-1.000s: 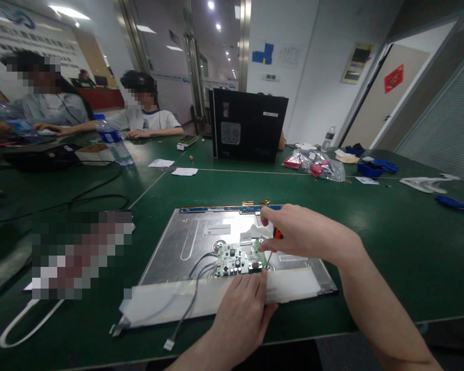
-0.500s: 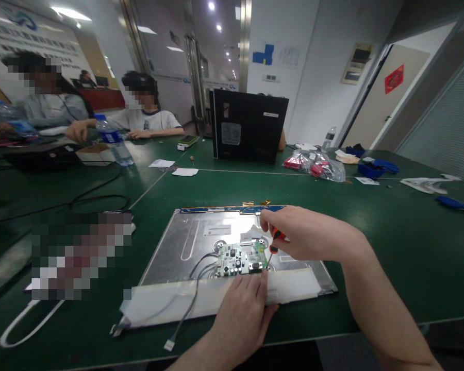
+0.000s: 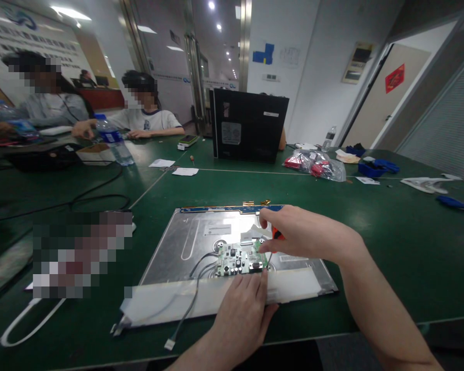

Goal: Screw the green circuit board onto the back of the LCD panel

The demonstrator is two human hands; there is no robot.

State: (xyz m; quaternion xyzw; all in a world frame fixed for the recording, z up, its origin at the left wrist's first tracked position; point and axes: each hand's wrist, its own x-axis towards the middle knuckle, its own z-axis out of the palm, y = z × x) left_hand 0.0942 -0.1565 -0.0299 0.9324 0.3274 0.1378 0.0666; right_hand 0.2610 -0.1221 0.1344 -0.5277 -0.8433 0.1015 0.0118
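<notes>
A metal display panel [image 3: 185,232] lies flat on the green table [image 3: 371,226]. On its middle sits a green circuit board [image 3: 235,256], with grey cables [image 3: 196,293] running from its left side. My right hand [image 3: 294,232] is closed round an orange-red screwdriver [image 3: 277,234], its shaft pointing down at the board's lower right corner. The tip is hard to make out. My left hand [image 3: 243,304] rests on the white strip [image 3: 170,299] along the panel's near edge, fingers stretched towards the board and holding nothing.
A black computer case [image 3: 251,126] stands behind the panel. Water bottles [image 3: 116,139], dark cables [image 3: 93,198] and two people [image 3: 150,121] are at the left. At the right lie a plastic bag with red items [image 3: 315,164] and blue items [image 3: 371,169].
My right hand's fingers have shifted slightly down and left around the screwdriver, covering more of its handle. My left hand and the panel have stayed put.
</notes>
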